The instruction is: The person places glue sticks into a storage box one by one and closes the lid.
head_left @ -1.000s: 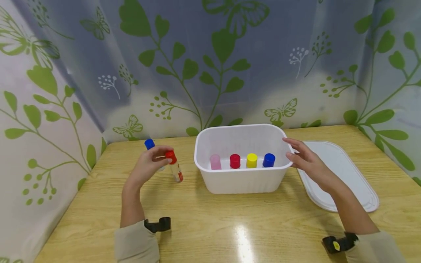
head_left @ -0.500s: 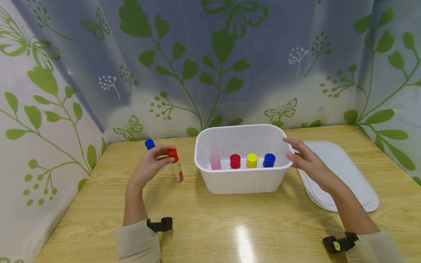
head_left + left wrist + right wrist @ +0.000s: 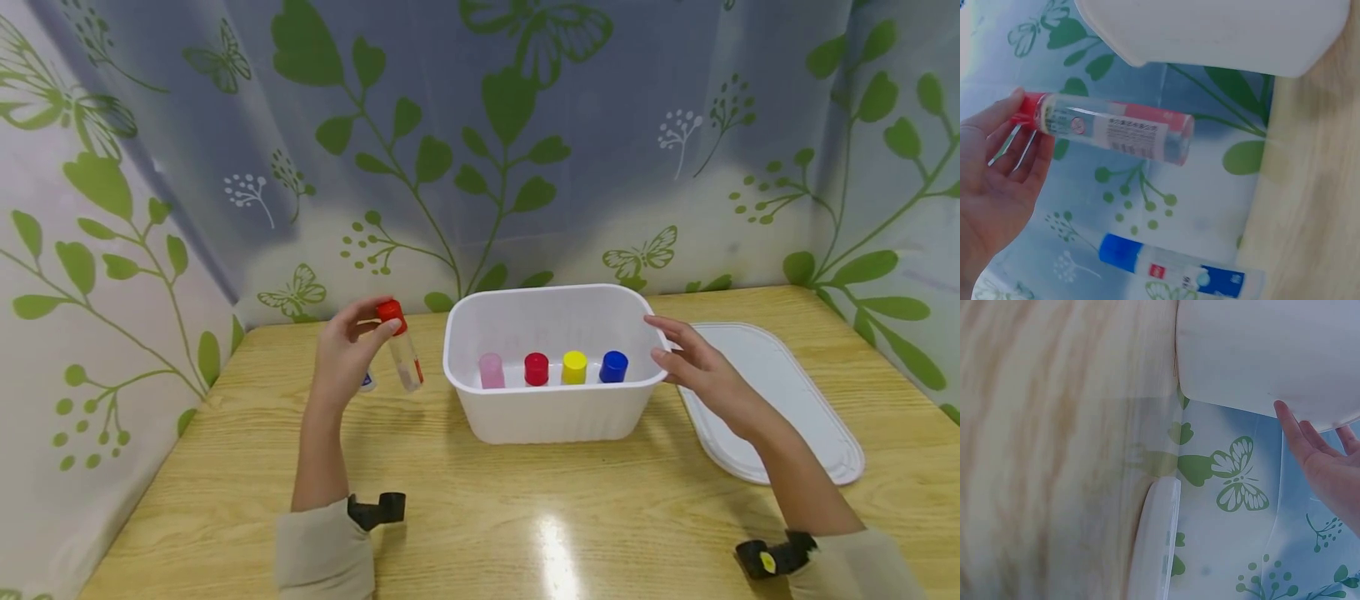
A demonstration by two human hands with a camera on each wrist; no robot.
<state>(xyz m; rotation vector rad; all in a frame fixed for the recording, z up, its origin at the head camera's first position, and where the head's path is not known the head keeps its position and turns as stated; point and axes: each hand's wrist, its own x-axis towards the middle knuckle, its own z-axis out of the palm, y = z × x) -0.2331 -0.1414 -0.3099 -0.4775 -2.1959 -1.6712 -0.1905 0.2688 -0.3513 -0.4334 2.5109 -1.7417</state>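
My left hand [image 3: 343,346] pinches the red cap of a clear glue stick [image 3: 405,358], which hangs tilted above the table; its printed label shows in the left wrist view. Behind that hand stands a blue-capped glue stick [image 3: 1179,265], mostly hidden in the head view. My right hand [image 3: 701,371] holds the right rim of a white plastic bin [image 3: 555,414]. Inside the bin are a pink cap [image 3: 492,371], a red cap [image 3: 536,368], a yellow cap [image 3: 574,367] and a blue cap [image 3: 613,367]; the bodies below are hidden by the front wall.
A white lid [image 3: 780,408] lies flat on the wooden table [image 3: 465,517], right of the bin and partly beneath my right forearm. A leaf-patterned curtain [image 3: 420,167] closes off the back and both sides.
My left hand has lifted the red-capped glue stick off the table and moved slightly right, now covering the blue cap behind it. My right hand and the bin stay put.
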